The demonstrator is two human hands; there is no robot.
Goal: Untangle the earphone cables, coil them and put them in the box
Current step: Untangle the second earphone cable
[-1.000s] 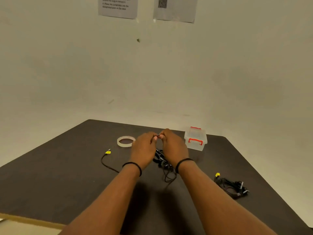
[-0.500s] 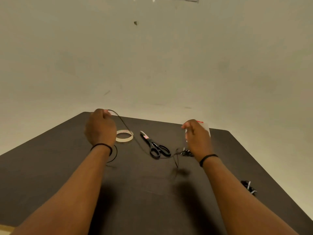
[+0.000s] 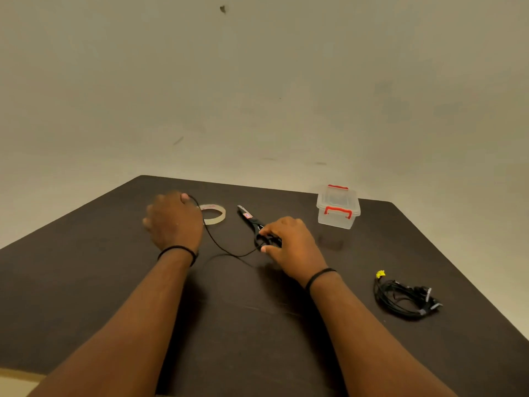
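A thin black earphone cable (image 3: 217,245) runs between my two hands above the dark table (image 3: 86,282). My left hand (image 3: 173,222) grips one end of it at the left, knuckles toward me. My right hand (image 3: 289,245) pinches the other part between thumb and fingers, low over the handles of the scissors. A second earphone cable (image 3: 403,296), black with a yellow tag, lies bundled at the right. The clear plastic box (image 3: 337,207) with red latches stands closed at the back right.
Black-handled scissors (image 3: 254,224) lie in the middle, blades pointing away. A roll of clear tape (image 3: 214,214) lies just right of my left hand. A plain wall rises behind the table's far edge. The table's right edge runs diagonally past the bundled cable.
My hands, together a second ago, have drawn apart and stretched the cable out. Since half a second ago my right hand has come down and left toward the scissors.
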